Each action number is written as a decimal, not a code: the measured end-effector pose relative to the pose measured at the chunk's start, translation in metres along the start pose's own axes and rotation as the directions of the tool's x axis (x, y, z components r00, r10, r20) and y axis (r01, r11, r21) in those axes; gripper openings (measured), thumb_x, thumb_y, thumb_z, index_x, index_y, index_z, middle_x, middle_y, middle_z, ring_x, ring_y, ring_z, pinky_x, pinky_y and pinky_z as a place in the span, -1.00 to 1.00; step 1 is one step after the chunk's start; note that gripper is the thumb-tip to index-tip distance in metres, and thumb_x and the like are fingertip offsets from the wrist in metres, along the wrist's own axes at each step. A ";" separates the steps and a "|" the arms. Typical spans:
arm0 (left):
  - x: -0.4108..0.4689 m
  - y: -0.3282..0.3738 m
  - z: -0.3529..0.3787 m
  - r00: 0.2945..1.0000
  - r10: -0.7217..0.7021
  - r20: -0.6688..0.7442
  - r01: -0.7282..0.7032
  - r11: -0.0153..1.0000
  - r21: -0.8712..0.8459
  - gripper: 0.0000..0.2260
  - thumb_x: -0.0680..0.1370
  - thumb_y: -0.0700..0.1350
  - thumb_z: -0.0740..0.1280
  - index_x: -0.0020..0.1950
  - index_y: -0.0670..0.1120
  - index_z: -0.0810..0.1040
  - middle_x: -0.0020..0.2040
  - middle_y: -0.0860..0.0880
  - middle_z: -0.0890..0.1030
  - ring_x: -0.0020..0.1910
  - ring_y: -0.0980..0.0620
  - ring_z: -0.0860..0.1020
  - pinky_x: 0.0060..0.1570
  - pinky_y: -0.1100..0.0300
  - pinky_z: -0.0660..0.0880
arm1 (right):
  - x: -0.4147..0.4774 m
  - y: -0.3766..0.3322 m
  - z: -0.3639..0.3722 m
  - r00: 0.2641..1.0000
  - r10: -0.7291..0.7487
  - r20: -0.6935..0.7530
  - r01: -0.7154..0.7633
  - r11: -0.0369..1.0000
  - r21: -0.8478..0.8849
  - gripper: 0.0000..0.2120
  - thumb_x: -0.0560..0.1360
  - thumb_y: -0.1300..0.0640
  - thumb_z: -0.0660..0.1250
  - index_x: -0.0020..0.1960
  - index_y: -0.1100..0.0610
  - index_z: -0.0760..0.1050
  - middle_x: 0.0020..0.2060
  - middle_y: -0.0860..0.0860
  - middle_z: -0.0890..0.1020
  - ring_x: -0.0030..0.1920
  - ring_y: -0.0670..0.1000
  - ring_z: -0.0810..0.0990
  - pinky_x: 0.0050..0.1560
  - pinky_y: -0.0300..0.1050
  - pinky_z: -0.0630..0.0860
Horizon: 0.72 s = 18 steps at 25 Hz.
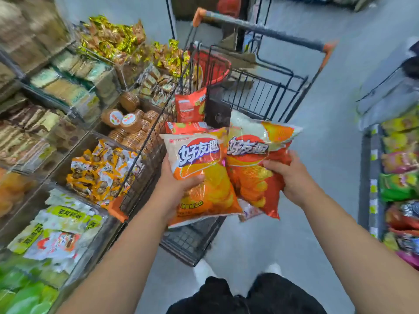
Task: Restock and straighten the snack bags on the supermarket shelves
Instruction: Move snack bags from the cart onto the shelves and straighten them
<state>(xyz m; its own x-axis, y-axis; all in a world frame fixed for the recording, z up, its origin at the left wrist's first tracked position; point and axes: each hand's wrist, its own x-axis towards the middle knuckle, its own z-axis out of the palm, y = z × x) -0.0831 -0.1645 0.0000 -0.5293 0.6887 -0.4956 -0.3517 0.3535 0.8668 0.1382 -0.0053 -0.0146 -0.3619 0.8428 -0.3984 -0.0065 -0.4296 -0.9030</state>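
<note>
We've got our left hand gripping one chip bag; right hand gripping another bag; puffy foil's slippery, so either could slide out.

Cart blocks ahead; floor open rightward.

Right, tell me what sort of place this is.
Almost certainly a supermarket aisle: clear-fronted shelf bins of wrapped biscuits, a black wire shopping cart with orange corner guards, plus an orange foil crisp bag and a red foil crisp bag in hand.

Glossy crinkled plastic chip bags, black metal-wire cart, smooth grey floor
</note>
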 end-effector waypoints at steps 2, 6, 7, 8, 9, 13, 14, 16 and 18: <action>-0.011 0.013 0.026 0.998 0.005 0.055 -0.006 1.000 0.019 -0.04 0.20 -0.23 0.63 0.48 0.10 0.24 0.18 -0.06 0.64 0.06 -0.16 0.66 0.02 -0.23 0.60 | -0.013 -0.017 -0.038 1.000 0.013 0.029 -0.015 0.998 0.059 0.03 -0.13 0.03 0.69 0.27 0.25 0.42 0.08 0.18 0.64 -0.06 0.10 0.67 -0.02 0.00 0.62; -0.036 0.033 0.107 0.968 0.051 0.247 -0.068 0.996 0.061 -0.18 0.18 -0.24 0.55 0.38 0.09 0.35 0.11 -0.07 0.67 0.02 -0.14 0.67 -0.01 -0.14 0.62 | -0.049 -0.051 -0.128 0.995 0.053 0.086 -0.063 0.990 0.126 -0.17 0.00 0.12 0.65 0.23 0.23 0.50 -0.07 0.12 0.71 -0.16 0.07 0.70 -0.10 -0.04 0.65; -0.044 0.035 0.133 0.951 0.065 0.302 -0.092 0.993 0.076 -0.24 0.19 -0.26 0.54 0.32 0.10 0.38 0.10 -0.06 0.67 0.00 -0.11 0.67 -0.05 -0.09 0.63 | -0.061 -0.060 -0.153 0.995 0.051 0.081 -0.062 0.989 0.135 -0.30 0.14 0.21 0.57 0.25 0.25 0.49 -0.09 0.12 0.71 -0.17 0.07 0.70 -0.11 -0.05 0.65; -0.052 0.036 0.159 0.935 0.077 0.346 -0.114 0.990 0.088 -0.30 0.19 -0.27 0.53 0.25 0.11 0.42 0.07 -0.05 0.68 -0.04 -0.07 0.68 -0.10 -0.05 0.64 | -0.073 -0.069 -0.176 0.997 0.037 0.064 -0.046 0.988 0.147 -0.39 0.22 0.28 0.48 0.27 0.26 0.48 -0.09 0.12 0.71 -0.17 0.07 0.70 -0.10 -0.04 0.66; -0.060 0.036 0.188 0.921 0.083 0.380 -0.127 0.988 0.091 -0.36 0.19 -0.28 0.52 0.19 0.11 0.45 0.04 -0.05 0.68 -0.08 -0.05 0.69 -0.14 -0.02 0.64 | -0.085 -0.078 -0.202 1.000 0.020 0.025 -0.023 0.987 0.162 -0.40 0.24 0.32 0.45 0.28 0.27 0.46 -0.09 0.12 0.71 -0.17 0.07 0.70 -0.07 -0.02 0.65; -0.087 0.022 0.293 0.865 0.077 0.495 -0.145 0.984 0.100 -0.36 0.27 -0.36 0.51 0.25 0.08 0.44 0.07 -0.10 0.68 -0.09 -0.08 0.69 -0.16 -0.04 0.64 | -0.125 -0.100 -0.298 0.987 -0.059 -0.148 0.093 0.968 0.234 -0.22 0.09 0.07 0.64 0.26 0.17 0.47 -0.06 0.08 0.71 -0.12 0.06 0.70 -0.09 -0.02 0.65; -0.094 0.017 0.320 0.849 0.075 0.524 -0.149 0.984 0.101 -0.33 0.30 -0.37 0.50 0.32 0.04 0.41 0.09 -0.12 0.67 -0.07 -0.10 0.69 -0.17 -0.04 0.64 | -0.134 -0.104 -0.322 0.978 -0.069 -0.199 0.114 0.967 0.227 -0.14 0.05 0.00 0.66 0.29 0.15 0.46 0.01 0.09 0.69 -0.04 0.09 0.69 -0.01 0.04 0.63; -0.110 0.009 0.371 0.815 0.062 0.577 -0.152 0.982 0.109 -0.28 0.31 -0.37 0.51 0.39 0.00 0.34 0.13 -0.14 0.64 -0.04 -0.13 0.68 -0.21 -0.01 0.64 | -0.158 -0.112 -0.362 0.954 -0.091 -0.285 0.138 0.979 0.151 -0.13 0.20 -0.04 0.58 0.43 0.06 0.32 0.19 0.09 0.62 0.15 0.16 0.61 0.21 0.18 0.51; -0.128 0.003 0.418 0.785 0.045 0.618 -0.159 0.979 0.131 -0.24 0.29 -0.32 0.53 0.40 0.02 0.32 0.11 -0.12 0.64 -0.03 -0.16 0.67 -0.20 -0.03 0.63 | -0.178 -0.113 -0.400 0.936 -0.138 -0.325 0.123 0.990 -0.066 -0.03 0.28 -0.15 0.55 0.53 -0.07 0.09 0.33 -0.01 0.50 0.32 0.11 0.47 0.36 0.18 0.38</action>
<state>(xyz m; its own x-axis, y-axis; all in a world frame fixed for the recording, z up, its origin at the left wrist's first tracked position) 0.3057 0.0131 0.0890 0.0462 0.9476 -0.3162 -0.1595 0.3195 0.9341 0.5762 0.0230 0.0944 -0.0347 0.9531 -0.3007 0.0110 -0.3005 -0.9537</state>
